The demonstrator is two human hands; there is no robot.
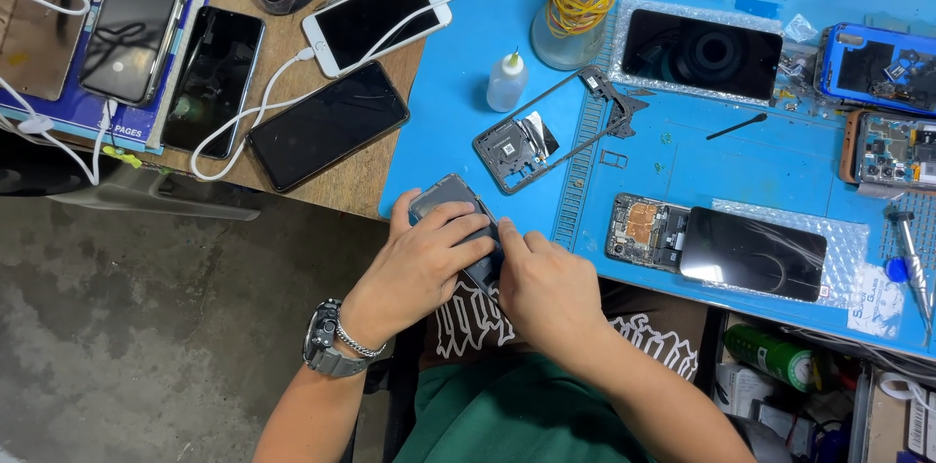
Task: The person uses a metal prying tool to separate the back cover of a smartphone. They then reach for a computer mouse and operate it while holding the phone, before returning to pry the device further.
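Phone gripped between both closed hands

One dark grey phone, slim and rectangular with rounded corners, lies flat at the near edge of the blue mat, tilted diagonally with its upper end pointing away and left. Its glossy surface faces up. The lower half is covered; only the upper portion shows.

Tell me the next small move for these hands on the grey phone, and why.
Probably ease the right hand thumb along the grey phone's edge while the left hand pins it flat. Both hands grip it at the blue mat's near edge, the right thumb pressed at its side, and the phone looks unopened.
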